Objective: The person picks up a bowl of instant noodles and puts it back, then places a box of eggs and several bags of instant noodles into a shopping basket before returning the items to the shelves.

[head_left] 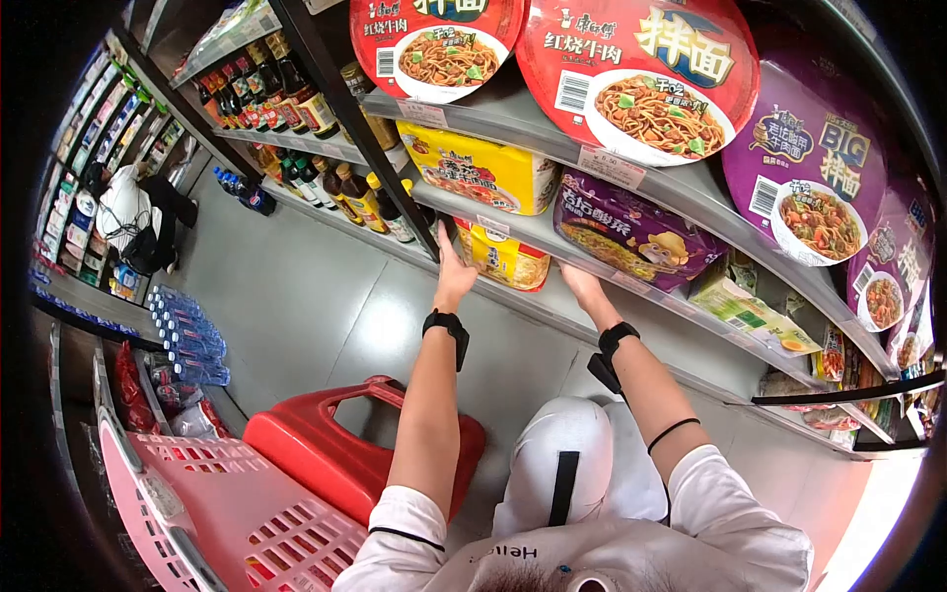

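Yellow noodle pack [505, 259] sits on a low shelf [552, 306], under another yellow pack [473, 173]. The left hand [454, 271] is open and flat, with its fingers on the left side of the low yellow pack. The right hand [582, 286] reaches onto the same shelf, just right of that pack and under a purple noodle pack [631, 232]. Its fingers are partly hidden, so I cannot tell if it is open or closed. Both wrists wear black bands.

The purple pack has Chinese words and a little cartoon figure on it. Up high are big red noodle bowls [631, 74] that say 红烧牛肉 and 拌面. Next to them, a purple bowl [809, 168] says BIG. White price tags hang on the shelf edges, too small to read. Sauce bottles [286, 89] stand further left. A red basket [335, 454] is on the floor near the left arm. The shirt says Hello.
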Motion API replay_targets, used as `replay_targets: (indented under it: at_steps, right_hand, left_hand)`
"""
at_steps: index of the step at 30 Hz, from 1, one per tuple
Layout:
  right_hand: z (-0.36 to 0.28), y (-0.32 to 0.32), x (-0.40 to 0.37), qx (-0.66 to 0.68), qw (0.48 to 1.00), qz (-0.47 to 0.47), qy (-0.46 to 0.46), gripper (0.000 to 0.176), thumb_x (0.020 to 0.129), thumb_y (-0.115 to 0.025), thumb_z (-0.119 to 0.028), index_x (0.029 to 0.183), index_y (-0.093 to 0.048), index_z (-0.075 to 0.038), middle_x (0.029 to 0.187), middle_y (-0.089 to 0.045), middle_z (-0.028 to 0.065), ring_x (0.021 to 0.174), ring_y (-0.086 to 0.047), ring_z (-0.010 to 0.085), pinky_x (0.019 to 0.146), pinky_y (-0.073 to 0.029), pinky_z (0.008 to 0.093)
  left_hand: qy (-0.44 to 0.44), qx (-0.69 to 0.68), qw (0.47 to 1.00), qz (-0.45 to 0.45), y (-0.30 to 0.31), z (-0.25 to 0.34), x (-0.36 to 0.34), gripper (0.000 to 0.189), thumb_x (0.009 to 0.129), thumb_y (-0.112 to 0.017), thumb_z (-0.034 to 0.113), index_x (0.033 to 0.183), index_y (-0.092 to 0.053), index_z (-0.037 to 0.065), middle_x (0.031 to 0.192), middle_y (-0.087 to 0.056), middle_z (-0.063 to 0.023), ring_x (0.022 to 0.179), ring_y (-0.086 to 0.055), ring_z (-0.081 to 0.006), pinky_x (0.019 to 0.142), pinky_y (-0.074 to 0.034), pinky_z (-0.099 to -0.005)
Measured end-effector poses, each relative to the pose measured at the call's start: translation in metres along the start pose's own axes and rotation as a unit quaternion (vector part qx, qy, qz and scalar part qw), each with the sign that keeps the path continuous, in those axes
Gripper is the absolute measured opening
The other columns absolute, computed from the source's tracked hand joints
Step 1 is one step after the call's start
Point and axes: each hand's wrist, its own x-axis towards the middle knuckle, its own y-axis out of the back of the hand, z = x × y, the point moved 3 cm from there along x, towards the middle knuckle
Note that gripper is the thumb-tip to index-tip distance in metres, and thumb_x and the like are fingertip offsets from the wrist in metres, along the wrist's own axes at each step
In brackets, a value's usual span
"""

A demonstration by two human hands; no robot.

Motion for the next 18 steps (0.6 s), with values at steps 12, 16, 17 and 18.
replay_targets:
  at_steps: [12,16,17,18]
  right_hand:
    - [-0.09,0.037,-0.146,0.061,0.925,-0.374,0.041,0.03,0.085,-0.055,-0.025,0.106,-0.052,-0.004,0.097,-0.058,0.01,0.092,-0.055,0.0177,0.077,-0.045,0.0325]
    - [-0.238,0.058,-0.219,0.112,0.851,-0.415,0.302,0.027,0.085,-0.054,-0.02,0.104,-0.051,-0.001,0.097,-0.058,0.0114,0.088,-0.058,0.0184,0.079,-0.046,0.0324]
    - [-0.267,0.057,-0.24,0.162,0.824,-0.423,0.342,0.025,0.085,-0.053,-0.018,0.103,-0.052,0.0,0.097,-0.058,0.0116,0.086,-0.059,0.0198,0.078,-0.047,0.0327]
    - [-0.299,0.061,-0.268,0.244,0.804,-0.381,0.386,0.022,0.081,-0.055,-0.017,0.095,-0.053,0.0,0.088,-0.059,0.0159,0.082,-0.06,0.0266,0.072,-0.048,0.0355]
  left_hand:
    - [0.173,-0.039,0.968,-0.179,0.028,0.151,-0.24,0.049,0.083,-0.059,0.015,0.127,-0.04,0.005,0.122,-0.047,-0.0166,0.099,-0.055,-0.0239,0.084,-0.045,-0.0326]
    - [0.099,0.012,0.975,-0.201,0.071,0.264,-0.322,0.041,0.08,-0.06,0.01,0.118,-0.047,0.0,0.115,-0.05,-0.0179,0.101,-0.054,-0.029,0.087,-0.044,-0.0344]
    - [0.055,0.079,0.974,-0.206,0.084,0.3,-0.335,0.041,0.079,-0.061,0.009,0.117,-0.048,0.0,0.113,-0.051,-0.0185,0.102,-0.054,-0.0302,0.088,-0.043,-0.0339]
    - [0.013,0.139,0.968,-0.21,0.098,0.335,-0.348,0.042,0.077,-0.061,0.008,0.116,-0.049,-0.001,0.112,-0.053,-0.0187,0.104,-0.053,-0.0305,0.089,-0.041,-0.034]
